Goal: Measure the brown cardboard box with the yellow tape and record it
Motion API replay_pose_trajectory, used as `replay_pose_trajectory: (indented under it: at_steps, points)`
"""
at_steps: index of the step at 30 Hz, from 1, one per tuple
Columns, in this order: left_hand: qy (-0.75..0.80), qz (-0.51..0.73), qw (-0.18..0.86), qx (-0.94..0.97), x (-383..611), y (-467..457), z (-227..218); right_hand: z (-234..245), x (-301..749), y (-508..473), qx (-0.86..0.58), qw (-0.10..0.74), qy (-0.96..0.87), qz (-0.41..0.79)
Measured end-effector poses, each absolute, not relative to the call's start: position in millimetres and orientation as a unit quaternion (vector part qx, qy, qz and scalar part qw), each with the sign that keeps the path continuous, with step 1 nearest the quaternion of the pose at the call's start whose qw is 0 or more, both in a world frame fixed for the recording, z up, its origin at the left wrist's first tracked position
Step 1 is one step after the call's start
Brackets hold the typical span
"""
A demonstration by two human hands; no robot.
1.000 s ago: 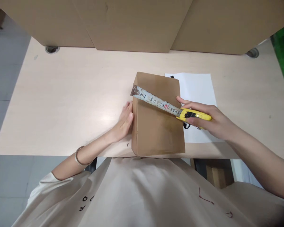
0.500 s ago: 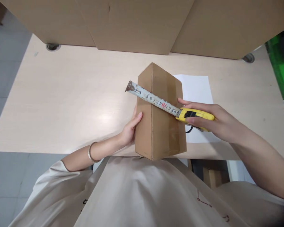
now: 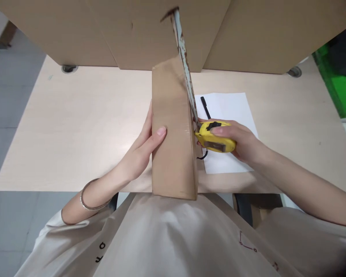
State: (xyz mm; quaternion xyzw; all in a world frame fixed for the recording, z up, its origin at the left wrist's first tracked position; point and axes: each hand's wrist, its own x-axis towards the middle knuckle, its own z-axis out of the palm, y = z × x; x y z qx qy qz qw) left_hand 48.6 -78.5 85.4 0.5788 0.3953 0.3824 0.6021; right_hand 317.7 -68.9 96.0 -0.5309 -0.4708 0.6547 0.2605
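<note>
A brown cardboard box (image 3: 173, 130) stands on its side at the near edge of the pale wooden table (image 3: 83, 123). My left hand (image 3: 142, 148) grips its left face, thumb pressed on the top. My right hand (image 3: 233, 140) is closed round a yellow tape measure (image 3: 215, 136) held against the box's right side. The tape blade (image 3: 182, 54) runs up and away along that side, past the box's far end.
A white sheet of paper (image 3: 230, 111) lies right of the box with a black pen (image 3: 205, 107) on it. Cardboard panels (image 3: 132, 30) stand along the table's far edge. A green object (image 3: 338, 88) sits at the far right.
The box has been turned from lying flat up onto its side. The tape measure swung from lying across the box's top to pointing away along the right side, my right hand moving closer in.
</note>
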Motion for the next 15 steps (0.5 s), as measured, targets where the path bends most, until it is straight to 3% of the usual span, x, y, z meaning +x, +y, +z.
replay_pose_trajectory:
  at_steps: [8,11,15]
  points:
    - [0.417,0.378,0.511,0.649,60,-59,77,71,311,-68,-0.547,0.322,-0.384,0.671]
    - [0.440,0.369,0.459,0.678,64,-56,72,87,333,-63,-0.566,0.334,-0.393,0.643]
    - [0.445,0.358,0.420,0.705,69,-53,67,126,374,-39,-0.622,0.271,-0.472,0.563]
